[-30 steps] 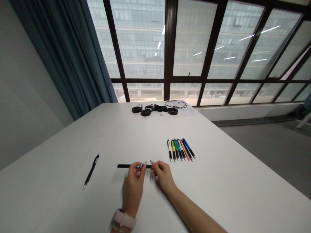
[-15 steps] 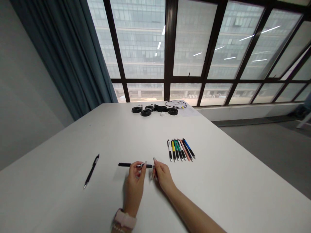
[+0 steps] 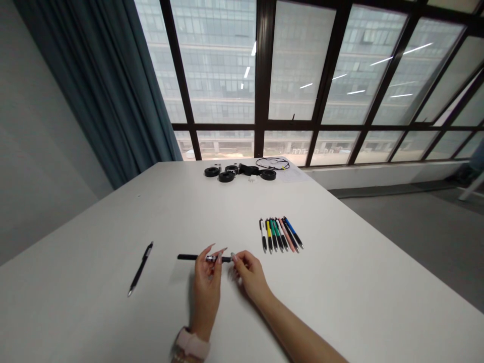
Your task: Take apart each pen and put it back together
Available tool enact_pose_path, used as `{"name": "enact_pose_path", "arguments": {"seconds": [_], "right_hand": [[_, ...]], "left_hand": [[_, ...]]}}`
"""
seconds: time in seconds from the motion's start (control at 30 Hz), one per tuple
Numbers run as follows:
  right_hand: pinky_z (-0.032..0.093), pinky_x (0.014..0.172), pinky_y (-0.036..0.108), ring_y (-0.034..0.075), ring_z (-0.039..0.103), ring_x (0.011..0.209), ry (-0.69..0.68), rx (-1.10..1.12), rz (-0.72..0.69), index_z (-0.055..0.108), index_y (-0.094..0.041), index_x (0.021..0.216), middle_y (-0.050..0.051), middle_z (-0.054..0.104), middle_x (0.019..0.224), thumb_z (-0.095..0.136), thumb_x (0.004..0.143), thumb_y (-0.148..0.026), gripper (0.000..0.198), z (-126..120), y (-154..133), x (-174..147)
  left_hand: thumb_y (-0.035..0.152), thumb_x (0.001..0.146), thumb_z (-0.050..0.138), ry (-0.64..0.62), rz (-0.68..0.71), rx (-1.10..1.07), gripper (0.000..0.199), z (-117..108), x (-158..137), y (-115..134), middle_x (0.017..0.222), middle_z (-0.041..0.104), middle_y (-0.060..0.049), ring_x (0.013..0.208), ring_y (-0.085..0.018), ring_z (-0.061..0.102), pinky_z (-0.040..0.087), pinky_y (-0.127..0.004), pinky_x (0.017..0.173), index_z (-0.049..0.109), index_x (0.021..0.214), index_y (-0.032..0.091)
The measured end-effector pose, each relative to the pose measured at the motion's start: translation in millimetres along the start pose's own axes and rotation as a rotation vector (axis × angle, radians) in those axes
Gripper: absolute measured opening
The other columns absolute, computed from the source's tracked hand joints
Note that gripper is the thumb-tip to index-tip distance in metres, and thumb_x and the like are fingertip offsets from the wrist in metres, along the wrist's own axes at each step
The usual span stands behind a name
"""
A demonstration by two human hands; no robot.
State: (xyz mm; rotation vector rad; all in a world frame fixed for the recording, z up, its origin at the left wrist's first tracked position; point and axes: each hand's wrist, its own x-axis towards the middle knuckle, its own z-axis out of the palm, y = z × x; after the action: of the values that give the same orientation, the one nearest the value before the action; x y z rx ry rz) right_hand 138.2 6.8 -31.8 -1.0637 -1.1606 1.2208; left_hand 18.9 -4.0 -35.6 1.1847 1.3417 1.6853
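Note:
A black pen (image 3: 186,257) lies crosswise between my two hands, just over the white table (image 3: 212,217). My left hand (image 3: 207,277) grips it around the middle, thumb against the barrel and a finger or two lifted. At its right end, my right hand (image 3: 250,272) pinches the tip between thumb and fingers; what exactly sits in that pinch is partly hidden. To the left, apart from both hands, a second black pen (image 3: 140,269) with a silvery tip rests at a slant.
Right of my hands is a row of several pens (image 3: 280,235) in white, yellow, green, pink, black and blue. Far back lie black tape rolls (image 3: 226,177), a coiled black cable (image 3: 273,163) and a sheet of paper (image 3: 295,175). A curtain (image 3: 109,91) hangs on the left.
Both hands and the held pen have shifted slightly left. My left fingers have lifted and spread a little, and my right fingertips have come closer to the left hand.

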Motion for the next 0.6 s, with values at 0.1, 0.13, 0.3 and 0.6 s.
{"name": "enact_pose_path", "arguments": {"seconds": [0.1,0.13,0.3,0.6], "right_hand": [[0.039,0.056,0.025,0.013,0.049,0.055,-0.028,0.022,0.002,0.066,-0.018,0.078,-0.003,0.056,0.060,0.067,0.077,-0.062,0.045,-0.8,1.4,1.1],[0.039,0.056,0.025,0.012,0.049,0.054,-0.034,0.026,-0.001,0.067,-0.017,0.079,-0.003,0.057,0.059,0.068,0.077,-0.060,0.043,-1.2,2.1,1.5],[0.037,0.053,0.024,0.011,0.048,0.052,-0.027,0.036,-0.019,0.071,-0.017,0.079,-0.003,0.057,0.058,0.072,0.076,-0.050,0.033,-2.6,6.8,3.6],[0.048,0.063,0.029,0.016,0.062,0.065,-0.025,0.070,-0.051,0.080,-0.020,0.089,0.004,0.070,0.081,0.076,0.073,-0.042,0.027,-3.8,9.5,3.9]], "left_hand": [[0.054,0.083,0.067,-0.010,-0.001,0.014,0.056,0.0,0.5,2.1,0.110,0.074,-0.013,0.101,-0.022,0.071,0.057,-0.033,0.085,0.052,0.126,0.022],[0.054,0.083,0.067,-0.008,-0.005,0.015,0.056,0.1,0.8,2.7,0.110,0.074,-0.013,0.102,-0.022,0.071,0.058,-0.033,0.085,0.052,0.126,0.022],[0.057,0.081,0.067,0.007,-0.020,0.026,0.063,1.1,1.2,4.5,0.112,0.073,-0.015,0.106,-0.024,0.070,0.058,-0.033,0.085,0.050,0.129,0.020],[0.056,0.083,0.067,0.032,-0.046,0.026,0.096,0.5,-2.2,11.9,0.109,0.076,-0.014,0.096,-0.021,0.073,0.057,-0.035,0.086,0.015,0.157,0.023]]}}
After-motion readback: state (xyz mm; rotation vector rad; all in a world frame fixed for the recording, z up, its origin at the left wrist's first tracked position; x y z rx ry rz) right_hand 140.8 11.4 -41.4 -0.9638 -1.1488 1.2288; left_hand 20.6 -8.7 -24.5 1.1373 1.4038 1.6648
